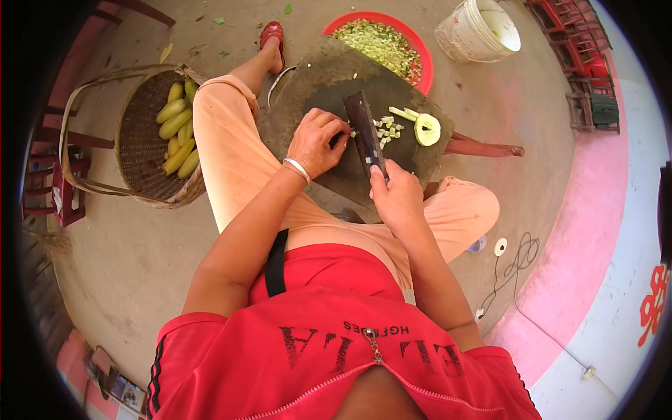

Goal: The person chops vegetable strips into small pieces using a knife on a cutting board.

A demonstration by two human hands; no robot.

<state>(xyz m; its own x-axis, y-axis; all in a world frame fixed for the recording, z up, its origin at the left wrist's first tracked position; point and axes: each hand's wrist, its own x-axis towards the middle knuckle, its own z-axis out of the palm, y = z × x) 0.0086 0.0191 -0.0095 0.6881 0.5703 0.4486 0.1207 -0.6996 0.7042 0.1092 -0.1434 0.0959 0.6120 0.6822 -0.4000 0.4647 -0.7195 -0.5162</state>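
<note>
My right hand [396, 194] grips the handle of a dark-bladed cleaver [363, 126]. Its blade stands over a worn, dark wooden board [325, 163], and a few pale bits cling to it near the handle. On the blade's left side rests my left hand [320, 142], fingers curled down; a small pale piece shows at the fingertips, but what they hold is mostly hidden. Diced pale-green vegetable [387, 131] lies just right of the blade. Farther right are a round squash slice [427, 129] with a hole in its middle and cut vegetable sticks [404, 113].
Beyond the board, a red basin [428, 63] holds chopped vegetable. A white bucket [457, 37] stands at the back right. Left of my leg is a wicker basket [139, 147] with several yellow-green squashes [176, 126]. A cable [517, 268] lies on the floor at right.
</note>
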